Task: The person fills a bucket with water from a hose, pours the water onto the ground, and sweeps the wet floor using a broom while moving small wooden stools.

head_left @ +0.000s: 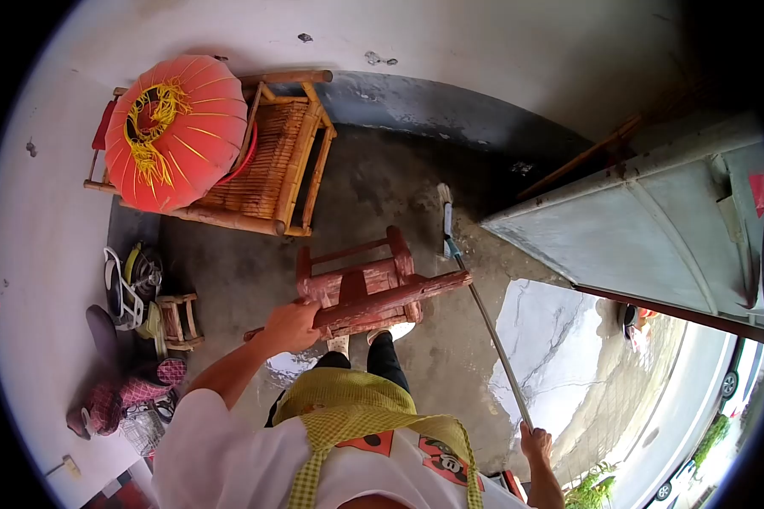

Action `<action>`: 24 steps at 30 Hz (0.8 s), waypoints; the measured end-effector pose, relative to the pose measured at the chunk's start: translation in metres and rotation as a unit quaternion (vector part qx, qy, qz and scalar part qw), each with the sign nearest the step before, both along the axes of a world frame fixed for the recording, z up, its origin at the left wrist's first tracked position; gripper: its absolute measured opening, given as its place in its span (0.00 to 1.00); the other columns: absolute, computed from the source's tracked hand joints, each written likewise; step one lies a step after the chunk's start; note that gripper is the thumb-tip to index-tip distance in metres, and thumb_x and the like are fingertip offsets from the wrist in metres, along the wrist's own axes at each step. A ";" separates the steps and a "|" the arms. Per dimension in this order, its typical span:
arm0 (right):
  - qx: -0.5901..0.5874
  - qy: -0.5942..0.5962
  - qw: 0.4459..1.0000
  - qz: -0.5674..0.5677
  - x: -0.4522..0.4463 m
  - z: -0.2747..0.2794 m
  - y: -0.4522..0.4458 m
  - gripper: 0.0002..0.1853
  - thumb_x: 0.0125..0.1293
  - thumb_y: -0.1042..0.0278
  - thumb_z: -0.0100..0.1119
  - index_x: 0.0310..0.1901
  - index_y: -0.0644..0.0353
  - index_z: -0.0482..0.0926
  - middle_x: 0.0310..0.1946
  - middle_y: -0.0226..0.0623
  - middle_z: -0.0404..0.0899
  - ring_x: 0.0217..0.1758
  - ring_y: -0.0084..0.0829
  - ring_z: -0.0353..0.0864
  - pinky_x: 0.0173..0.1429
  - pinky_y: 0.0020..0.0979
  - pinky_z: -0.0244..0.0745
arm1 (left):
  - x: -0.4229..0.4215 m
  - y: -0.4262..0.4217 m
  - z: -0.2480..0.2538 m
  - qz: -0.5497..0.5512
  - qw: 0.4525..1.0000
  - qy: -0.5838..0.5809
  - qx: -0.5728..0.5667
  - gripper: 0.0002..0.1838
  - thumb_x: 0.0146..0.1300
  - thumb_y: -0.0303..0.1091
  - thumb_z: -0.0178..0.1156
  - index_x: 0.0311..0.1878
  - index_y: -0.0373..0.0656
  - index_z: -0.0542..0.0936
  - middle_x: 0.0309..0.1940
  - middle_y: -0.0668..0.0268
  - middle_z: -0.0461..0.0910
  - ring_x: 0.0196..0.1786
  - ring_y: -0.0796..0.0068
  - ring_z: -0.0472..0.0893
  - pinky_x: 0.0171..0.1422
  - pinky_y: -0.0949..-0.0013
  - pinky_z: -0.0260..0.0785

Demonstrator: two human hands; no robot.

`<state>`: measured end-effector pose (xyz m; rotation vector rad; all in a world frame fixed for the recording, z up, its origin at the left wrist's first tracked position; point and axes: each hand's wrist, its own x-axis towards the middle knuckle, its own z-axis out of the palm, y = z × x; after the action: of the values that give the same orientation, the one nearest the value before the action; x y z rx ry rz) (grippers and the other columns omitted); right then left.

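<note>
My left hand [293,326] is closed around one end of the top rail of a worn red-brown wooden chair [382,299]. The chair stands in front of my feet, its seat and legs partly hidden under the rail. Down at the lower right, my right hand [535,443] grips the upper end of a long-handled mop [487,318]. Its narrow, pale head [446,222] with a light blue joint rests on the concrete floor, beyond the chair's right side.
A bamboo chair [306,161] bears a big red lantern [208,127] at the back left. Shoes [115,394], a fan-like object [144,271] and a small wooden stool [179,322] line the left wall. A grey metal door [654,220] stands on the right, beside a wet floor patch [539,348].
</note>
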<state>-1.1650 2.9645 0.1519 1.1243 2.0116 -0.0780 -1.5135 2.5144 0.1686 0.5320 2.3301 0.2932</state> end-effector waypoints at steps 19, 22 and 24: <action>-0.198 0.151 0.961 0.118 -0.137 -0.215 -0.098 0.17 0.64 0.56 0.36 0.39 0.57 0.73 0.41 0.49 0.75 0.43 0.54 0.73 0.48 0.48 0.68 | 0.121 -0.191 0.007 0.307 0.931 -0.050 -0.190 0.20 0.44 0.33 0.56 0.44 0.47 0.71 0.32 0.52 0.78 0.39 0.49 0.76 0.43 0.52 0.67; -0.122 0.133 0.984 -0.006 -0.040 -0.084 -0.109 0.20 0.61 0.51 0.40 0.32 0.60 0.76 0.28 0.53 0.76 0.36 0.54 0.75 0.40 0.47 0.69 | 0.128 -0.203 -0.004 0.293 0.940 -0.035 -0.172 0.19 0.43 0.33 0.55 0.43 0.47 0.71 0.31 0.52 0.78 0.37 0.48 0.76 0.40 0.51 0.67; -0.152 0.087 0.983 -0.049 0.003 -0.036 -0.112 0.22 0.59 0.48 0.42 0.32 0.58 0.79 0.31 0.51 0.77 0.39 0.51 0.76 0.43 0.43 0.69 | 0.128 -0.208 -0.009 0.289 0.942 -0.017 -0.173 0.17 0.43 0.32 0.55 0.41 0.47 0.70 0.30 0.51 0.78 0.36 0.47 0.76 0.40 0.51 0.67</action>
<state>-1.1619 2.8528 0.1164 1.0467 2.0090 -0.5341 -1.3857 2.3064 0.1591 -0.3370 2.3852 0.1499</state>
